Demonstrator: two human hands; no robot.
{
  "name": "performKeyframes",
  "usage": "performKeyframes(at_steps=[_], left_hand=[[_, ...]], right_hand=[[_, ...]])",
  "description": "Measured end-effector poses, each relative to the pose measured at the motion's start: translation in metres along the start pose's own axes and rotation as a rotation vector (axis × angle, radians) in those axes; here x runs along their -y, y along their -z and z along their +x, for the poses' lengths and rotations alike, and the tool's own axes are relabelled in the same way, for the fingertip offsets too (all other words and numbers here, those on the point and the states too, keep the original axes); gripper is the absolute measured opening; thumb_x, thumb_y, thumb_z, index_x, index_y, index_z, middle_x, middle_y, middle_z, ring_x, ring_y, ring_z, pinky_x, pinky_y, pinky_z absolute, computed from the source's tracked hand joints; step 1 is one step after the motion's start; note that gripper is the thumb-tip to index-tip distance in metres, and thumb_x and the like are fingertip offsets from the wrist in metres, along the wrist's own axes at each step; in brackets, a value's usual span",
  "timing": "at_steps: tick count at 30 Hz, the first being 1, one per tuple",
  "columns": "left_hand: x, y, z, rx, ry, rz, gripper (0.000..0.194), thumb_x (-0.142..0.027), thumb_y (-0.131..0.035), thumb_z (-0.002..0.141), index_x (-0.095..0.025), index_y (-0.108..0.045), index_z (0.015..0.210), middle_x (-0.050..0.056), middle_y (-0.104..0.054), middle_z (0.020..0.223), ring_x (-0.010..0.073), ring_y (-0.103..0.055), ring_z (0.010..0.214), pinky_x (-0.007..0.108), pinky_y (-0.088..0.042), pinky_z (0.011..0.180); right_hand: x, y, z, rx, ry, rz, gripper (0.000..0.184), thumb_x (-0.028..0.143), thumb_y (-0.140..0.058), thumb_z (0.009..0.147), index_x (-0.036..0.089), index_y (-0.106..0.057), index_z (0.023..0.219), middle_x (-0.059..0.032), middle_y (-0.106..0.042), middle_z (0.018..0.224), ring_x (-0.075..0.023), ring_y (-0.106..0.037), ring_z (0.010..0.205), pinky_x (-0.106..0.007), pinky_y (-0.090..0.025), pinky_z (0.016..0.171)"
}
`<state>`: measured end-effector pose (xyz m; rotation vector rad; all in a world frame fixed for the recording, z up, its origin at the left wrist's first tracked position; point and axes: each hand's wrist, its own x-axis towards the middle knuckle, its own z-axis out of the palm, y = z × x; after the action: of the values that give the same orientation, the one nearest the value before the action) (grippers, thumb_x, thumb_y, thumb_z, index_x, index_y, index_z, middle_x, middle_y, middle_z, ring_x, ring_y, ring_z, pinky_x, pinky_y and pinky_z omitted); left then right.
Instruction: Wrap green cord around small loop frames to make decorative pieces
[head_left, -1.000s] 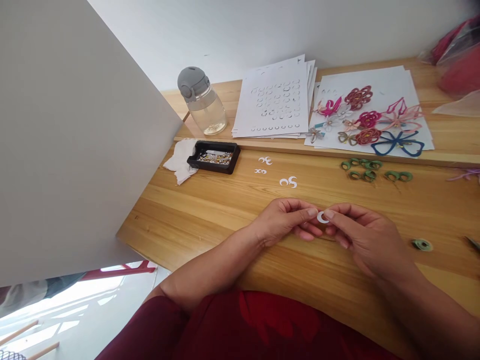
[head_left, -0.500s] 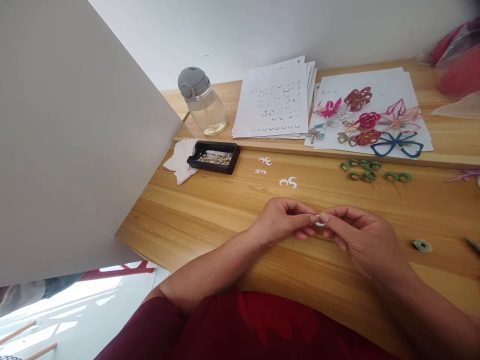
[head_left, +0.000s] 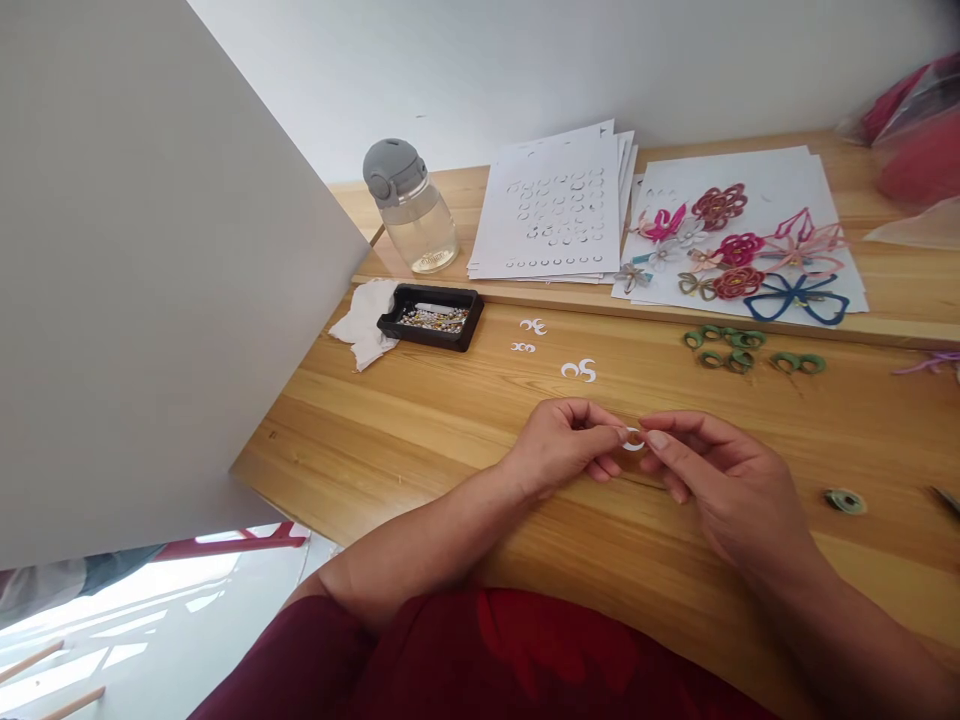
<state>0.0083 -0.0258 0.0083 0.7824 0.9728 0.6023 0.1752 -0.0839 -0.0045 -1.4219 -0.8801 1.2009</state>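
Observation:
Between the thumb and fingers of my left hand (head_left: 574, 445) is the left end of a small white paper crescent (head_left: 634, 447). My right hand (head_left: 720, 475) has its thumb and index finger closed at the piece's right end, the fingertips partly hiding it. Both hands are just above the wooden table. Beyond them lie more white paper crescents, a larger pair (head_left: 579, 371) and two smaller groups (head_left: 533, 326) farther back. To the right of my right hand sits a small green roll (head_left: 845, 500).
A black tray (head_left: 469, 332) of beads lies on a white cloth (head_left: 365, 325), near a grey-lidded water bottle (head_left: 420, 225). Paper sheets (head_left: 551, 215) and colourful flower and butterfly ornaments (head_left: 739, 248) occupy the raised back ledge. Green looped pieces (head_left: 724, 345) lie before it.
My right fingertips have shifted slightly right along the paper crescent, so more of it shows between my hands. The whole view has moved slightly.

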Motion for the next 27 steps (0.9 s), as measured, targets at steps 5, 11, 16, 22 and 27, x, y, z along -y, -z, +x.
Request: performKeyframes(at_steps=[5,11,16,22,27], left_hand=[[0.0021,-0.0026,-0.0020,0.005,0.002,0.014,0.020,-0.025,-0.081,0.075,-0.012,-0.066,0.078,0.001,-0.068,0.061,0.0089,-0.062,0.049,0.017,-0.048,0.047],[0.0027,-0.0012,-0.0024,0.035,-0.008,0.005,0.033,-0.035,-0.088,0.068,-0.011,-0.068,0.081,0.002,-0.069,0.063,0.0099,-0.064,0.052,0.019,-0.051,0.050],[0.0015,0.0018,-0.0010,0.049,-0.021,0.023,0.037,-0.037,-0.090,0.067,-0.010,-0.071,0.084,0.002,-0.070,0.066,0.0092,-0.064,0.053,0.018,-0.052,0.050],[0.0021,0.0025,-0.0009,0.048,-0.032,0.051,0.030,-0.033,-0.087,0.071,-0.010,-0.071,0.082,0.002,-0.069,0.063,0.0093,-0.065,0.053,0.018,-0.052,0.051],[0.0011,-0.0004,-0.0019,0.004,-0.025,0.075,0.018,-0.025,-0.081,0.076,-0.011,-0.068,0.078,0.000,-0.067,0.060,0.0086,-0.063,0.050,0.017,-0.051,0.049]], right_hand=[[-0.0013,-0.0021,0.0001,0.013,0.086,-0.117,0.024,0.046,-0.087,0.078,0.024,-0.078,0.084,-0.0036,-0.073,0.071,-0.0130,-0.063,0.057,-0.021,-0.036,0.040],[-0.0004,-0.0039,-0.0011,-0.044,0.086,-0.208,0.021,0.044,-0.080,0.082,0.023,-0.077,0.080,-0.0011,-0.068,0.062,-0.0082,-0.044,0.044,-0.023,-0.032,0.039],[-0.0018,-0.0021,0.0003,-0.022,0.093,-0.236,0.023,0.044,-0.080,0.080,0.022,-0.076,0.078,-0.0008,-0.067,0.059,-0.0076,-0.042,0.041,-0.023,-0.030,0.038],[-0.0057,-0.0001,0.0023,-0.017,0.089,-0.229,0.023,0.044,-0.080,0.081,0.022,-0.075,0.078,-0.0007,-0.067,0.058,-0.0077,-0.043,0.041,-0.023,-0.031,0.040],[-0.0062,-0.0009,0.0018,-0.013,0.095,-0.197,0.020,0.040,-0.081,0.081,0.022,-0.076,0.078,-0.0009,-0.068,0.058,-0.0067,-0.042,0.041,-0.022,-0.030,0.039]])
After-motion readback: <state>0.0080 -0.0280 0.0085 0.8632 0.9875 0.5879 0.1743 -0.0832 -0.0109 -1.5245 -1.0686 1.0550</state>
